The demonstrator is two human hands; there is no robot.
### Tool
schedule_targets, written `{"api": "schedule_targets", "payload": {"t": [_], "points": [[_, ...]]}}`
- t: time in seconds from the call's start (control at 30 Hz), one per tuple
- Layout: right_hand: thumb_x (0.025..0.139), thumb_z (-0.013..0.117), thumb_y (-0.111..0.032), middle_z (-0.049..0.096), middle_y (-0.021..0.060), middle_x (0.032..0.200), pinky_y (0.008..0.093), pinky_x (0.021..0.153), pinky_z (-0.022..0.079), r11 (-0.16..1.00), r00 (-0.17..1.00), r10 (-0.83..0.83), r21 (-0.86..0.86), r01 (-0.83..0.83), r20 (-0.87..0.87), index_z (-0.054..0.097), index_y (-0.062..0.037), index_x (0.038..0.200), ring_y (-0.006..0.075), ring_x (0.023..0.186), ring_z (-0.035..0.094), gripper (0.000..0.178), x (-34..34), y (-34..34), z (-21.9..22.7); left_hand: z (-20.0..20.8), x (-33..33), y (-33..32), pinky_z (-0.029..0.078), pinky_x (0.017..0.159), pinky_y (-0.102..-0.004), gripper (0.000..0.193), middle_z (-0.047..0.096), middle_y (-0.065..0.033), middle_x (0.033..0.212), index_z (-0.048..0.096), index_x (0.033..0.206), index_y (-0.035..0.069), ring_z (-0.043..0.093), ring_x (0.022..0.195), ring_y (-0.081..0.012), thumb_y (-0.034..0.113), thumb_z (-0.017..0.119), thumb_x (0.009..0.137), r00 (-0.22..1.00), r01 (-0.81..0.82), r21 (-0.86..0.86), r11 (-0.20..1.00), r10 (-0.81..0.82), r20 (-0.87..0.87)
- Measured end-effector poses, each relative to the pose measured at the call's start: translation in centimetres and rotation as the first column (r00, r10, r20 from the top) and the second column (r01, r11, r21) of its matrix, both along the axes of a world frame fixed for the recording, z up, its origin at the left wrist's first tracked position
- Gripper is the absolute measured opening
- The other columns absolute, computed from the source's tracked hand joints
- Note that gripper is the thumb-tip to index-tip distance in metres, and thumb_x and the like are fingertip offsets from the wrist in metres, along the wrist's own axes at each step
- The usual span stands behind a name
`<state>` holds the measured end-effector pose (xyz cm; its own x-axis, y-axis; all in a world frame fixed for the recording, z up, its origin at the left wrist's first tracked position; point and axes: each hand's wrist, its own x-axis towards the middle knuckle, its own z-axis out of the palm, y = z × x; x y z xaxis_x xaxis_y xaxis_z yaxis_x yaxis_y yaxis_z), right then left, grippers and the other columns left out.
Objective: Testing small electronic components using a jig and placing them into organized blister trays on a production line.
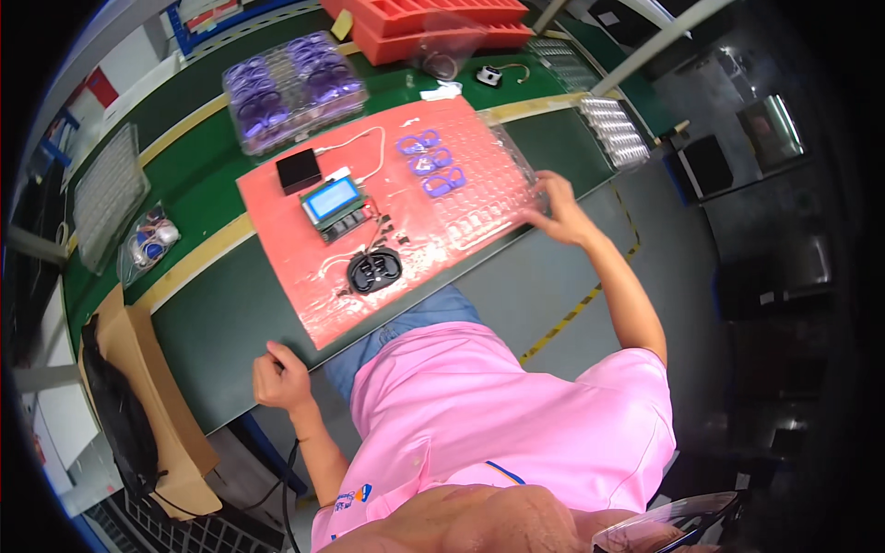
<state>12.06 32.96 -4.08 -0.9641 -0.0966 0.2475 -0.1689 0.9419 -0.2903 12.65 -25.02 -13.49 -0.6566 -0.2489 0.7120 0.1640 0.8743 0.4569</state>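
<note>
My right hand point(560, 210) pinches the right edge of a clear plastic blister tray point(493, 189), thumb apart from the fingers. The tray lies on a pink mat point(286, 249), with several purple ring-shaped parts point(431, 164) in its left part. My left hand point(281, 376) is closed in a fist by the table's front edge, and no object shows in it. Between the hands lie a circuit board with a lit blue display point(333, 201), a black box point(299, 170) with a white cable, and a black oval fixture point(375, 269) with wires.
At the back, clear trays of purple parts point(293, 92) stand beside stacked red foam trays point(433, 23). Empty clear trays point(111, 194) lean at the left, near a bag of small parts point(150, 241). A cardboard box point(152, 396) borders the table's left end; another tray point(615, 132) lies right.
</note>
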Motion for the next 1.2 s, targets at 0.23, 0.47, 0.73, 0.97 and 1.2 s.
{"api": "schedule_targets", "payload": {"t": [0.23, 0.47, 0.73, 0.97, 1.2], "points": [[0.089, 0.091, -0.033, 0.046, 0.0282, 0.161, 0.0477, 0.119, 0.044, 0.987, 0.991, -0.129, -0.1, 0.124, -0.043, 0.061, -0.0065, 0.127, 0.0471, 0.146, 0.05, 0.054, 2.1, -0.6, -3.7, -0.3, -0.1, 0.3, 0.034, 0.046, -0.0433, 0.041, 0.05, -0.0069, 0.056, 0.055, 0.066, 0.007, 0.047, 0.045, -0.0271, 0.015, 0.077, 0.099, 0.999, -0.043, -0.019, 0.999, 0.043, 0.011], [0.082, 0.097, -0.023, 0.045, 0.0264, 0.165, 0.0439, 0.115, 0.048, 0.869, 0.986, -0.164, -0.473, 0.145, 0.001, 0.065, -0.0065, 0.116, 0.0381, 0.144, 0.058, 0.049, 2.0, 1.9, -5.5, 0.0, -0.3, 0.3, 0.036, 0.046, -0.0438, 0.045, 0.051, -0.0072, 0.055, 0.055, 0.065, 0.007, 0.047, 0.045, -0.0283, 0.022, 0.075, 0.102, 0.991, -0.124, -0.038, 0.992, 0.125, 0.049], [0.08, 0.097, -0.011, 0.049, 0.0213, 0.161, 0.0419, 0.113, 0.05, 0.863, 0.932, -0.231, -0.501, 0.063, -0.281, 0.064, -0.0049, 0.106, 0.0313, 0.146, 0.055, 0.043, 1.9, 3.0, -4.8, 0.1, -0.1, 0.5, 0.034, 0.047, -0.045, 0.048, 0.048, -0.0102, 0.055, 0.051, 0.064, 0.006, 0.046, 0.046, -0.0309, 0.021, 0.075, 0.102, 0.989, -0.12, -0.043, 0.992, 0.123, 0.079], [0.083, 0.095, -0.01, 0.045, 0.0217, 0.164, 0.04, 0.117, 0.047, 0.819, 0.9, -0.198, -0.57, -0.065, -0.387, 0.061, -0.0038, 0.107, 0.0305, 0.147, 0.054, 0.042, -4.2, -0.5, -0.9, 0.0, 0.3, 0.4, 0.034, 0.047, -0.044, 0.047, 0.048, -0.0109, 0.056, 0.05, 0.064, 0.005, 0.046, 0.046, -0.0298, 0.017, 0.077, 0.1, 0.986, -0.141, -0.021, 0.99, 0.142, 0.084], [0.083, 0.096, -0.014, 0.05, 0.023, 0.161, 0.0407, 0.116, 0.046, 0.833, 0.881, -0.201, -0.548, -0.077, -0.429, 0.063, -0.0034, 0.108, 0.0313, 0.145, 0.053, 0.043, -16.0, -9.2, 1.9, 0.8, -0.4, 0.9, 0.036, 0.046, -0.0443, 0.04, 0.054, -0.0089, 0.057, 0.051, 0.063, 0.009, 0.051, 0.046, -0.0315, 0.009, 0.078, 0.093, 0.99, -0.111, 0.002, 0.994, 0.11, 0.091]]}}
